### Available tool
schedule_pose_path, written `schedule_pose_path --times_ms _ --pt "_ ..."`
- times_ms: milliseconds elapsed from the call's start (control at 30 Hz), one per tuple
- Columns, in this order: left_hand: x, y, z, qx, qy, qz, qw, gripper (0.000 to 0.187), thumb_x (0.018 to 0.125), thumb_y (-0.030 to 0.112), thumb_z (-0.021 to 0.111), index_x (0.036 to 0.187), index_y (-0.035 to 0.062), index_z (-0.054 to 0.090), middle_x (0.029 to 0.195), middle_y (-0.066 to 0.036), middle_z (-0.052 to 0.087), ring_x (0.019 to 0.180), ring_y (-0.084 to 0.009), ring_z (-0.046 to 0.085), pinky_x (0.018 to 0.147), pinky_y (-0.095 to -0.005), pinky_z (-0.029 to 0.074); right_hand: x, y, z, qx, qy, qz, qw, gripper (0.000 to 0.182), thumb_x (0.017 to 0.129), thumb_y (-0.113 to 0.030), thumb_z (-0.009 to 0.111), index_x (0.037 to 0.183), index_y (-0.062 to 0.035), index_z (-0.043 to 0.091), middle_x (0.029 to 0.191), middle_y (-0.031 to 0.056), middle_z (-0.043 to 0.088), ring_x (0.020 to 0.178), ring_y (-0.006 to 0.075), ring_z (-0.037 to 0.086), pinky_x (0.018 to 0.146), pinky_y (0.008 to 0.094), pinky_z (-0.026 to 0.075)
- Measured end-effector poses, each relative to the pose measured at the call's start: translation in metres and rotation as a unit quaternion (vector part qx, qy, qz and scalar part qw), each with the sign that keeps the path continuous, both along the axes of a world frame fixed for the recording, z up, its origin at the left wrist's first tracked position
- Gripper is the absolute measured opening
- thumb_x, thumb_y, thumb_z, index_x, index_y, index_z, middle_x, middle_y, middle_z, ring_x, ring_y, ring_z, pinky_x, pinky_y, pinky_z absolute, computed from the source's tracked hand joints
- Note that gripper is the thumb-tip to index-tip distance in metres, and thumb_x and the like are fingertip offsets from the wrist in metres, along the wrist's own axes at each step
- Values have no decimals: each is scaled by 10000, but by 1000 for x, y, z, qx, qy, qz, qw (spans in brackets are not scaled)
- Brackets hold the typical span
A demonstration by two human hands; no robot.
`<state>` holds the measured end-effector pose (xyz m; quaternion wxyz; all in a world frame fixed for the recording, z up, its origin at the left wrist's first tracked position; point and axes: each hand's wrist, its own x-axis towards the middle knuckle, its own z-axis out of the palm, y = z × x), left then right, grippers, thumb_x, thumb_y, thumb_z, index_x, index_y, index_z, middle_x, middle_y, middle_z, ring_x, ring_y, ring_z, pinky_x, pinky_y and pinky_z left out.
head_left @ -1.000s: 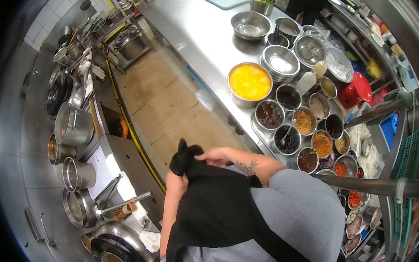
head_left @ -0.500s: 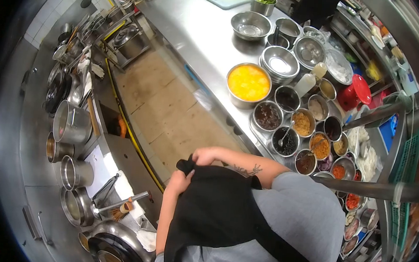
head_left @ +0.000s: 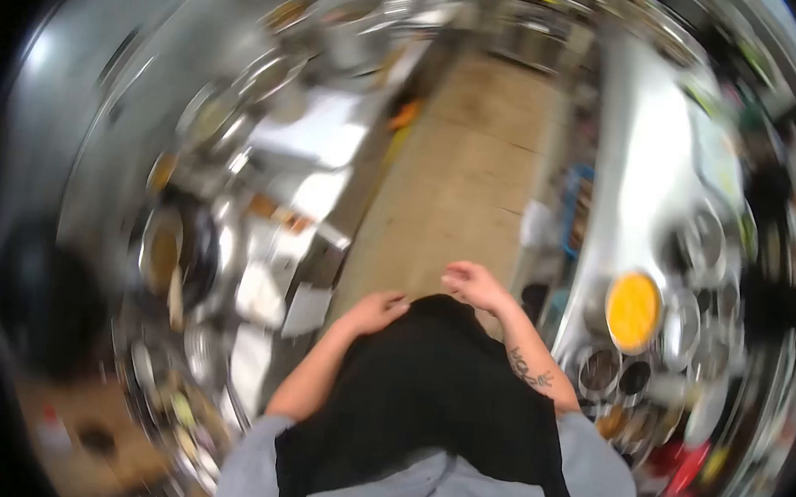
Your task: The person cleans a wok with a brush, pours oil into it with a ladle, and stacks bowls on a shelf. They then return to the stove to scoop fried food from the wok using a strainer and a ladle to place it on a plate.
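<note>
I wear a black apron (head_left: 434,382) over a grey shirt. At the left side of its front edge, my left hand (head_left: 378,312) lies against the cloth, its fingers stretched out and holding nothing visible. My right hand (head_left: 473,284) is off the apron's front edge, above the floor, with its fingers loosely bent and nothing in them. Motion blur softens the fingertips of both hands.
A tiled floor aisle (head_left: 466,151) runs ahead. To the right, a steel counter (head_left: 643,165) bears a bowl of yellow liquid (head_left: 633,312) and several blurred bowls. On the left are a wok (head_left: 201,256), a large pot (head_left: 347,34) and a brush (head_left: 279,211).
My hands have let go of the bunched apron cloth and moved apart. The view has swung left, so the aisle lies straight ahead and the counter on the right.
</note>
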<state>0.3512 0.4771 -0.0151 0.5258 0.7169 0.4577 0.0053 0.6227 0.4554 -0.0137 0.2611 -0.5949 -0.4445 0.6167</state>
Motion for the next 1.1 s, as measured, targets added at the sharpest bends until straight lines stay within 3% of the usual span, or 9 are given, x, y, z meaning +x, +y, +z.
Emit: schedule_pose_path --times_ms 233,333,433,467,600,700,833,933,1100 --pt "-41 -43 2 4 -56 217 975 432 930 254 578 1272 -4 529 1152 -166 640 1055 -245 620 902 -341 477 -107 117 2 204 14 178 963 401 870 -232 661 1174 16 581 954 80 643 816 138 616 714 284 505" --pt "-69 -68 -14 -1 -128 326 937 391 935 224 572 1252 -3 543 1142 -149 642 1043 -227 616 897 -335 477 -180 151 24 216 -25 236 947 377 841 -205 669 1129 29 597 940 129 652 823 182 635 733 313 513" --pt "-101 -89 -13 2 -149 411 899 366 932 219 569 1220 -6 560 1091 -142 655 969 -210 633 865 -324 486 -241 182 -13 321 -103 229 913 346 803 -182 675 1066 36 616 928 181 656 840 272 647 757 361 515" --pt "-111 -89 -5 -7 -145 441 886 353 934 211 568 1212 -5 563 1075 -129 660 942 -194 636 851 -313 489 -256 192 -31 361 -164 225 890 379 782 -143 656 1111 34 586 1003 244 622 918 363 623 801 408 507" --pt "-150 -86 -8 14 -223 588 777 283 938 173 564 1154 -9 582 1015 -82 667 851 -137 632 788 -276 496 -287 213 -61 289 -293 277 868 507 761 -116 651 1221 -13 463 1168 283 494 1079 429 539 874 474 475" --pt "-174 -71 -11 22 -263 645 718 244 937 160 565 1109 -10 592 1012 -72 666 843 -126 632 750 -260 494 -301 226 -68 225 -316 304 870 474 766 -91 614 1204 -11 455 1143 281 521 1067 435 549 883 475 477" --pt "-195 -38 -14 -15 -279 628 726 209 929 150 576 1078 6 603 1002 -62 669 834 -108 631 717 -245 487 -312 235 -40 196 -316 214 903 501 778 -105 617 1239 -15 444 1037 255 619 1003 413 600 843 463 491" --pt "-199 -15 -13 -19 -273 594 757 194 924 144 582 1073 23 608 992 -54 670 828 -108 631 705 -240 484 -296 246 -58 302 -249 201 898 517 781 -92 608 1264 -15 440 910 213 646 882 370 636 788 433 499" --pt "-211 2 -23 34 -194 631 750 262 895 123 599 1134 18 573 1047 -97 646 900 -157 632 743 -264 485 -260 223 3 187 -9 148 971 372 870 -116 600 1214 -53 473 737 94 592 615 158 561 552 304 466"
